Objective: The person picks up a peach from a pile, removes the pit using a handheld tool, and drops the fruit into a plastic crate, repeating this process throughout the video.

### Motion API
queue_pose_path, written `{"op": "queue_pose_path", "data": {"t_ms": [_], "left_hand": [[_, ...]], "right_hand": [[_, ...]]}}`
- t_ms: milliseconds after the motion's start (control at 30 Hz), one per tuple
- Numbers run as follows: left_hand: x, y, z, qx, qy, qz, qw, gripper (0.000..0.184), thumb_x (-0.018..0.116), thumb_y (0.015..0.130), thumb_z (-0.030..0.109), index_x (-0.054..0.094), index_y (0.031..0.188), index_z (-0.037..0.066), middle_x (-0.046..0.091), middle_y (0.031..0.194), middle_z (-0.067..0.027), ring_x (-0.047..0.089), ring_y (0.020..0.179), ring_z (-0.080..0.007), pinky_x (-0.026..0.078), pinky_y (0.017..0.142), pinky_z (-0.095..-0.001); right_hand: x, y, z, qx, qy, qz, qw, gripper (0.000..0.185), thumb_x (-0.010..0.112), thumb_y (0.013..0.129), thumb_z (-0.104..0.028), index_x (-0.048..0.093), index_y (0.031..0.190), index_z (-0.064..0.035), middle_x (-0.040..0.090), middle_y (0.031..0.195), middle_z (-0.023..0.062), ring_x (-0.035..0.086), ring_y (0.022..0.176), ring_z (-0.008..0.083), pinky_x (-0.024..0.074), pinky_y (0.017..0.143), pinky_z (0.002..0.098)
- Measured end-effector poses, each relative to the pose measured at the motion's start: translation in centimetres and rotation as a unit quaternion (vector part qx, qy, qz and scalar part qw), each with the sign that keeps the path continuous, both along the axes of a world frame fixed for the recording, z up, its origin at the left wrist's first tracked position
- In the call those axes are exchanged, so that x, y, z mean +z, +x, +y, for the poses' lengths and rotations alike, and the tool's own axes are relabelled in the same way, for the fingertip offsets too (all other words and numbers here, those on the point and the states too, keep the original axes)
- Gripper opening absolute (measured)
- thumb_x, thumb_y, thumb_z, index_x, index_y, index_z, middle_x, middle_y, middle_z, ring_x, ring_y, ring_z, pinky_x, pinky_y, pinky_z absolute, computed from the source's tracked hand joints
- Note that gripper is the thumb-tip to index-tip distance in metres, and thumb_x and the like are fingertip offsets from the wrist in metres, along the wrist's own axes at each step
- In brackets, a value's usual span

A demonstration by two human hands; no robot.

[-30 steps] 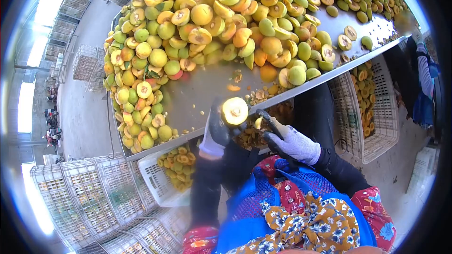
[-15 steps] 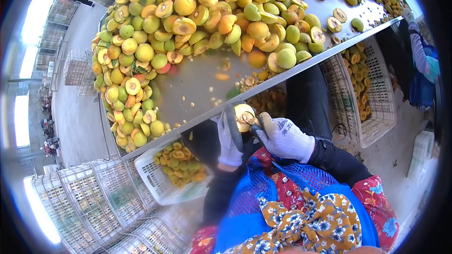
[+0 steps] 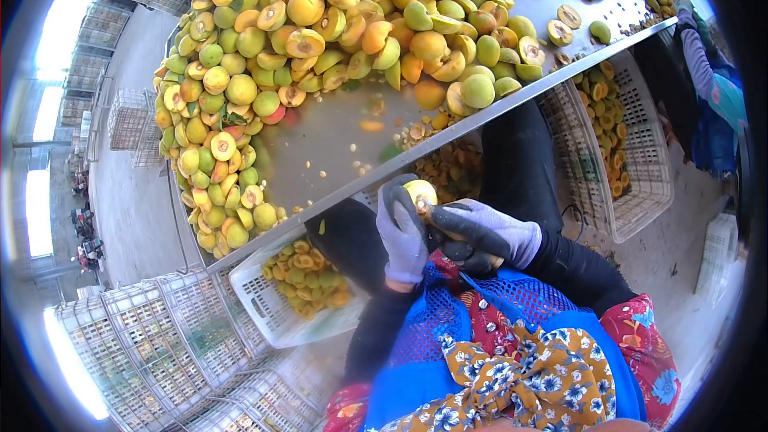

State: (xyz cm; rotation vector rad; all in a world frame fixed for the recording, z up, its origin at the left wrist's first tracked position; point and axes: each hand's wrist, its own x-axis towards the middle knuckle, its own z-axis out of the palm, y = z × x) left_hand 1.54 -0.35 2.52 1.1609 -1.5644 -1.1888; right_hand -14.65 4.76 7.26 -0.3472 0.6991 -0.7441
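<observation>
In the head view, the left hand was closed around a piece of fruit, holding it just off the near edge of the table, over the person's lap. The right hand met the fruit from the other side, fingers curled, the tips close to a brownish spot on it. Whether that grip also clasped a small tool could not be told; the dark gloves hid it.

The likeliest trouble seemed a slip. If juice made the gloves slick, or the right hand pressed harder than the left could brace, the piece could have popped free and dropped past the near edge. With the fingers so close together, a skidding push could also have jabbed the left hand, worse if something sharp was hidden there.

The heap rose steeply toward the far edge of the table; pulling from its foot could have sent pieces rolling down. Scraps lay beside the near edge, where a brushing sleeve might have swept them over. A crate stood below the near-left corner, so a dropped piece might have landed among its fruit.
</observation>
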Motion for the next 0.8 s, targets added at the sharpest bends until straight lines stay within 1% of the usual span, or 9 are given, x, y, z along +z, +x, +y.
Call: {"op": "queue_pose_path", "data": {"t_ms": [33,100,133,233,300,400,500,600,800], "left_hand": [[-0.5,0.2,0.0,-0.01,0.047,0.029,0.998,0.032,0.047,0.104,0.027,0.058,0.114,-0.001,0.065,0.102,-0.0118,0.063,0.091,-0.0197,0.051,0.083,-0.0322],[-1.5,0.4,-0.2,-0.03,0.139,0.088,0.986,0.031,0.047,0.104,0.027,0.057,0.114,0.0,0.066,0.1,-0.0119,0.064,0.09,-0.0202,0.051,0.083,-0.0324],[-1.3,0.3,0.1,-0.022,0.089,0.037,0.995,0.031,0.046,0.104,0.028,0.057,0.114,0.0,0.066,0.099,-0.0115,0.064,0.089,-0.0202,0.051,0.082,-0.0324],[-0.9,-0.4,0.8,-0.012,-0.031,-0.056,0.998,0.035,0.045,0.104,0.033,0.057,0.113,0.002,0.067,0.094,-0.0096,0.065,0.084,-0.0189,0.052,0.077,-0.031],[-1.1,-0.3,0.5,-0.068,0.034,0.018,0.997,0.036,0.044,0.104,0.034,0.057,0.113,0.001,0.067,0.095,-0.01,0.065,0.084,-0.0184,0.053,0.077,-0.0308],[-1.5,-0.5,0.1,-0.118,0.118,0.081,0.983,0.04,0.041,0.105,0.038,0.057,0.112,0.001,0.066,0.093,-0.0104,0.065,0.085,-0.0173,0.053,0.078,-0.0305],[-1.4,-0.1,-0.4,-0.178,0.153,0.074,0.969,0.04,0.039,0.106,0.037,0.057,0.111,0.001,0.066,0.091,-0.0087,0.064,0.084,-0.016,0.052,0.078,-0.0305],[-1.5,0.2,-1.0,-0.19,0.205,0.044,0.959,0.032,0.049,0.102,0.031,0.056,0.111,0.001,0.065,0.093,-0.0105,0.065,0.085,-0.0202,0.052,0.077,-0.032],[-1.9,1.1,-2.2,-0.331,-0.089,-0.126,0.931,0.03,0.056,0.097,0.025,0.058,0.115,0.0,0.067,0.101,-0.0139,0.066,0.089,-0.0242,0.052,0.081,-0.0343]], "right_hand": [[-0.1,-0.2,0.0,-0.001,0.047,-0.045,0.998,0.042,0.049,0.101,-0.045,0.056,0.086,-0.0063,0.05,0.065,-0.0016,0.046,0.049,0.0056,0.0382,0.044,0.0215],[-0.5,0.1,0.1,-0.004,-0.037,0.052,0.998,0.043,0.05,0.101,-0.046,0.055,0.082,-0.0074,0.05,0.064,-0.0015,0.046,0.049,0.0057,0.0374,0.043,0.0208],[-0.7,0.3,0.2,-0.005,-0.077,0.1,0.992,0.043,0.051,0.101,-0.046,0.055,0.081,-0.008,0.05,0.063,-0.0015,0.046,0.049,0.0057,0.037,0.043,0.0205],[-1.7,0.2,0.8,-0.001,0.112,-0.149,0.982,0.041,0.049,0.101,-0.046,0.056,0.089,-0.0073,0.046,0.059,-0.0018,0.041,0.042,0.0062,0.0327,0.036,0.0208],[-3.4,0.3,1.1,0.023,0.213,-0.392,0.895,0.039,0.047,0.102,-0.044,0.057,0.098,-0.0066,0.042,0.057,-0.0013,0.036,0.037,0.0063,0.0287,0.032,0.0206],[-4.9,0.6,1.3,0.004,0.25,-0.49,0.835,0.038,0.046,0.102,-0.042,0.058,0.1,-0.0063,0.043,0.057,-0.0011,0.036,0.037,0.0062,0.0285,0.032,0.0209],[-5.7,0.0,1.7,0.004,0.256,-0.447,0.857,0.038,0.048,0.102,-0.043,0.057,0.1,-0.0058,0.044,0.058,-0.001,0.035,0.037,0.0063,0.0281,0.032,0.0207],[-5.6,-0.4,1.8,-0.002,0.229,-0.347,0.909,0.037,0.05,0.101,-0.043,0.056,0.098,-0.0065,0.044,0.059,-0.0016,0.036,0.038,0.0057,0.0288,0.032,0.0202],[-3.4,-0.4,2.1,-0.017,0.095,-0.03,0.995,0.037,0.051,0.101,-0.043,0.056,0.094,-0.007,0.048,0.061,-0.0013,0.044,0.042,0.0068,0.0345,0.035,0.0212]]}}
